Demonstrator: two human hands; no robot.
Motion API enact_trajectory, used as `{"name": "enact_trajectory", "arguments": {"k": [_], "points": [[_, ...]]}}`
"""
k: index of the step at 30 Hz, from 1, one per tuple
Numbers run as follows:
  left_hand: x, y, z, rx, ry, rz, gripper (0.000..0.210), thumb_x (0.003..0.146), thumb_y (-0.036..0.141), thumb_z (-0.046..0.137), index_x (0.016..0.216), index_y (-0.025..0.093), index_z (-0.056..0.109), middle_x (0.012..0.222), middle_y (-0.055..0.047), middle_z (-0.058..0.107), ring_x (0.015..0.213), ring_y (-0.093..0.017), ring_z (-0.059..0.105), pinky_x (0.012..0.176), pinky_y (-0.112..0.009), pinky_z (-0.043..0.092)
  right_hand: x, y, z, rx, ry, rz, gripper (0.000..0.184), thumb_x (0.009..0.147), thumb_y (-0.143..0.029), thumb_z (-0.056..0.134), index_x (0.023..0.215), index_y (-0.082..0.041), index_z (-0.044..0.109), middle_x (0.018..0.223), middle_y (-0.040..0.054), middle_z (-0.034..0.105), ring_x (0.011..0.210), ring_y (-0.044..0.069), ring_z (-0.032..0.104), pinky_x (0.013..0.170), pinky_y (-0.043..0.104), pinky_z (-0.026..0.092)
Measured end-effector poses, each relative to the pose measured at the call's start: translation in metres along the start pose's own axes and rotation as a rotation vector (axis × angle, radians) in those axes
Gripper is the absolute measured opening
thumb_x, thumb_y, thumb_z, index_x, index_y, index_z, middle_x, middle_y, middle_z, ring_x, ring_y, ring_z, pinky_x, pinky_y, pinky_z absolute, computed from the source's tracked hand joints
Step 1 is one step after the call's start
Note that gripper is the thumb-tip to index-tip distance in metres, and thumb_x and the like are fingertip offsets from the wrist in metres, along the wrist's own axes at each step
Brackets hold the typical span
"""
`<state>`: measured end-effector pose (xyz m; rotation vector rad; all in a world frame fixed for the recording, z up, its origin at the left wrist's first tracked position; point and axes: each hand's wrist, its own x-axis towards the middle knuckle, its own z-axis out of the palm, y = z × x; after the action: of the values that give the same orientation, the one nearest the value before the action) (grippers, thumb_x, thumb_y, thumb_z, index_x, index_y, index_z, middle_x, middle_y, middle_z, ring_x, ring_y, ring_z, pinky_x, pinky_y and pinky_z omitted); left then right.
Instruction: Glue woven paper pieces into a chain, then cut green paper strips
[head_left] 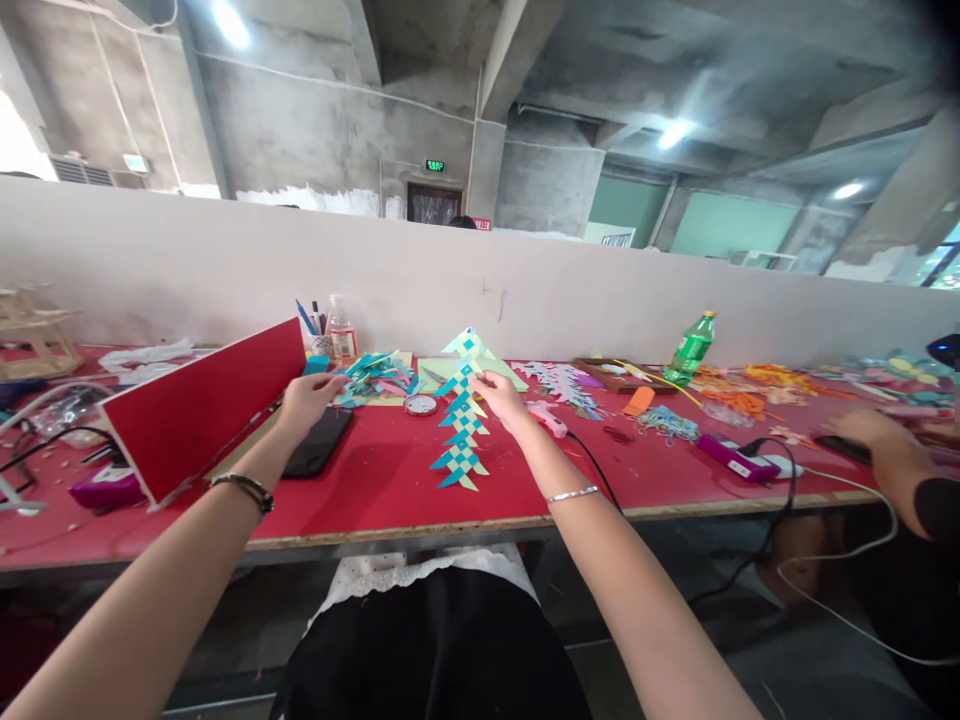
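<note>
A woven paper fish-like strip point(463, 430) in teal and pale yellow, with pointed edges, hangs upright over the red table. My right hand point(498, 392) pinches its upper right side between thumb and fingers. To the left, my left hand point(307, 398) has its fingertips pressed together beside a pile of teal, yellow and pink paper strips point(379, 378). Whether anything thin is in those fingertips, I cannot make out. A black flat device point(319, 447) lies below my left hand. Between the hands sits a small round tape roll point(420, 404).
A red upright board point(214, 410) stands at left. Right of me lie a pink glue gun point(551, 420) with its cord, a pink woven piece point(559, 383), a green bottle point(691, 348) and a purple power strip point(736, 460). A co-worker's hand point(862, 430) rests farther right.
</note>
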<state>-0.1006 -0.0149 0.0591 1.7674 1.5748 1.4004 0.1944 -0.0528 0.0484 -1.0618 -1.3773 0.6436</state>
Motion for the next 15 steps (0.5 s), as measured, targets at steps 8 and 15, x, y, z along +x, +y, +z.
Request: {"name": "enact_trajectory", "arguments": {"k": [8,15], "points": [[0.013,-0.009,-0.010,0.039,-0.001,-0.057,0.031,0.084,0.032,0.049,0.110,0.014,0.050,0.109,-0.008,0.054,0.092,-0.019,0.055,0.077,-0.040,0.048,0.011,0.002,0.002,0.116,0.047,0.002,0.023,0.061,-0.040,0.060,0.064,-0.018,0.054,0.061,-0.0036,0.052,0.060,0.010,0.048,0.058,0.023,0.037],[-0.047,0.022,0.067,-0.195,-0.386,0.137,0.035,0.075,0.044,0.053,0.095,0.017,0.065,0.099,-0.006,0.066,0.096,-0.021,0.057,0.083,-0.029,0.042,0.009,-0.008,0.028,0.264,-0.018,0.030,0.032,0.055,-0.045,0.066,0.069,-0.018,0.056,0.067,-0.0017,0.056,0.063,0.011,0.052,0.059,0.024,0.041]]}}
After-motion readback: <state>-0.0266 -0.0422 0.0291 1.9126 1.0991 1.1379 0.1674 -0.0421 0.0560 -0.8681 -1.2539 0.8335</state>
